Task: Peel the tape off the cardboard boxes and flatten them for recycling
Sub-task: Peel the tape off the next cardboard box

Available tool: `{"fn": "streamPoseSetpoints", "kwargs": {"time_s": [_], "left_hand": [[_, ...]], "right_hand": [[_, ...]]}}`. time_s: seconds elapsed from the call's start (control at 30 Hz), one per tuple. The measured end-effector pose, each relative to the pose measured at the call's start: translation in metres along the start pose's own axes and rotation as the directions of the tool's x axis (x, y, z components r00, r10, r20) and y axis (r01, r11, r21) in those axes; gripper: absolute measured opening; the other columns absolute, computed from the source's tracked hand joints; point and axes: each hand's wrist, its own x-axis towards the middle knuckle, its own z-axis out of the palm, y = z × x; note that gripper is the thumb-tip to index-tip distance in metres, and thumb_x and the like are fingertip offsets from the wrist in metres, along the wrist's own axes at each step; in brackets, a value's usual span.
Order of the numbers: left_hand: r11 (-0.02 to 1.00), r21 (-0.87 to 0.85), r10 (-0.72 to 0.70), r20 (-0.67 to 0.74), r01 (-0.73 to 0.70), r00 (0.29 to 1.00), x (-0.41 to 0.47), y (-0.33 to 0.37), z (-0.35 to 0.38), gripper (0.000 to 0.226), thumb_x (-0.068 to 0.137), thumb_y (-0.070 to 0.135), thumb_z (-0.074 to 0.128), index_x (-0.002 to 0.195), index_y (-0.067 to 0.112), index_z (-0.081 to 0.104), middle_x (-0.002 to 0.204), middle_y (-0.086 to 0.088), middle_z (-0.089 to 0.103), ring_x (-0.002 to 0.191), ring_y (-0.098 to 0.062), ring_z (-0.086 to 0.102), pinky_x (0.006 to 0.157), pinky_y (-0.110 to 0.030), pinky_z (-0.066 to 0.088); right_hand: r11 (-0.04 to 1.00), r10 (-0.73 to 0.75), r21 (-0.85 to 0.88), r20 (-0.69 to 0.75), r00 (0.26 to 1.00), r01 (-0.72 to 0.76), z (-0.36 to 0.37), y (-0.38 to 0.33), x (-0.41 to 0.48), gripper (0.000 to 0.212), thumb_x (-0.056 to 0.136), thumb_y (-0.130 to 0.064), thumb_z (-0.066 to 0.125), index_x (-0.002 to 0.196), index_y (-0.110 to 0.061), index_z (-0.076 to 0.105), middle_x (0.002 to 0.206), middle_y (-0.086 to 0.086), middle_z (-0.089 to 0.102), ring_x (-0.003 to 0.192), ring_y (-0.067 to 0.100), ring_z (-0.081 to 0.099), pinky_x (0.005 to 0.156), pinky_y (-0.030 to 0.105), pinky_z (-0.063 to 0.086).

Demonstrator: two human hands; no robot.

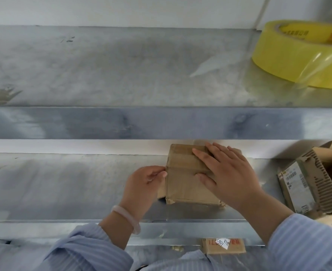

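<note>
Left hand [143, 184], fingers curled, pinches the left edge of the taped cardboard box [182, 173], which sits on the lower shelf [63, 182]. Right hand [225, 173] lies flat on the box top, fingers straight. Torn boxes [313, 182] stand further right. A yellow tape roll [298, 55] rests on the upper shelf [122, 75].

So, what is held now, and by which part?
Left hand pinches the taped box at its left edge; whether tape or cardboard, unclear. Right hand only rests flat on top.

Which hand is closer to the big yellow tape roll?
Right. The right hand rests on the small box, below-left of the tape roll; the left hand is farther left.
</note>
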Motion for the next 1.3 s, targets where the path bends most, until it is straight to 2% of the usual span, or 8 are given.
{"fn": "streamPoseSetpoints", "kwargs": {"time_s": [0.13,0.3,0.47,0.77,0.97,1.07,1.17,1.3], "left_hand": [[0.983,-0.164,-0.076,0.055,0.084,0.996,0.007,-0.005,-0.003,0.021,0.089,0.008,0.064,0.082,0.026,0.070,0.082,0.009,0.074,0.082,-0.008,0.070,0.082,-0.033,0.057],[0.999,0.007,-0.039,0.139,0.038,0.990,0.017,-0.005,-0.001,0.021,0.094,0.008,0.053,0.079,0.021,0.058,0.088,-0.003,0.067,0.087,-0.019,0.065,0.082,-0.035,0.056],[0.952,-0.170,-0.189,0.331,0.255,0.925,0.019,-0.002,-0.011,0.021,0.099,0.006,0.044,0.081,0.010,0.054,0.084,-0.007,0.059,0.081,-0.017,0.059,0.080,-0.031,0.054],[0.587,-0.593,-0.241,0.523,0.552,0.818,0.018,0.003,-0.024,0.017,0.093,0.005,0.045,0.081,0.006,0.057,0.081,-0.009,0.061,0.080,-0.022,0.060,0.072,-0.037,0.053],[0.711,-0.591,-0.180,0.370,0.381,0.911,0.016,0.010,-0.019,0.012,0.086,0.013,0.058,0.080,0.004,0.054,0.073,-0.007,0.062,0.074,-0.019,0.059,0.076,-0.035,0.051],[0.839,-0.476,-0.129,0.296,0.263,0.947,0.015,0.008,-0.024,0.019,0.073,0.020,0.068,0.080,0.004,0.059,0.076,-0.008,0.067,0.077,-0.019,0.063,0.084,-0.039,0.053],[0.939,-0.326,-0.052,0.186,0.112,0.981,0.017,0.006,-0.029,0.009,0.082,0.008,0.070,0.076,0.009,0.063,0.079,-0.006,0.071,0.077,-0.018,0.065,0.088,-0.044,0.052],[0.944,-0.327,-0.004,0.106,0.039,0.994,0.016,0.008,-0.026,0.015,0.082,0.013,0.072,0.071,0.022,0.067,0.084,-0.005,0.073,0.084,-0.022,0.068,0.088,-0.043,0.053]], "right_hand": [[1.000,-0.007,0.002,-0.015,1.000,0.007,0.002,0.000,-0.001,0.060,0.086,-0.061,0.039,0.137,-0.031,0.052,0.136,0.006,0.058,0.125,0.027,0.054,0.107,0.044,0.041],[1.000,-0.001,-0.002,-0.023,1.000,0.001,0.003,0.002,0.000,0.060,0.087,-0.060,0.039,0.137,-0.031,0.051,0.135,0.006,0.058,0.125,0.027,0.054,0.106,0.046,0.041],[1.000,-0.010,-0.005,-0.017,1.000,0.010,0.005,0.002,0.002,0.059,0.087,-0.060,0.041,0.138,-0.032,0.050,0.135,0.005,0.057,0.126,0.027,0.053,0.107,0.045,0.041],[1.000,-0.028,-0.010,-0.020,0.999,0.028,0.005,0.000,-0.002,0.059,0.089,-0.061,0.040,0.141,-0.033,0.046,0.139,0.006,0.054,0.128,0.026,0.051,0.109,0.044,0.038],[1.000,-0.026,-0.004,-0.022,0.999,0.026,0.005,-0.002,-0.003,0.059,0.089,-0.061,0.042,0.141,-0.033,0.047,0.140,0.006,0.054,0.129,0.026,0.050,0.110,0.044,0.037],[0.999,-0.034,0.000,-0.024,0.999,0.034,0.006,-0.001,-0.004,0.058,0.090,-0.061,0.041,0.140,-0.033,0.047,0.140,0.006,0.054,0.129,0.027,0.050,0.109,0.046,0.038],[0.999,-0.045,0.015,-0.055,0.997,0.046,0.008,-0.001,-0.005,0.056,0.090,-0.060,0.042,0.139,-0.033,0.050,0.140,0.007,0.054,0.129,0.027,0.051,0.108,0.046,0.039],[0.998,-0.055,0.010,-0.066,0.996,0.056,0.009,0.000,-0.005,0.056,0.090,-0.060,0.040,0.139,-0.034,0.050,0.140,0.007,0.054,0.128,0.027,0.051,0.108,0.045,0.039]]}}
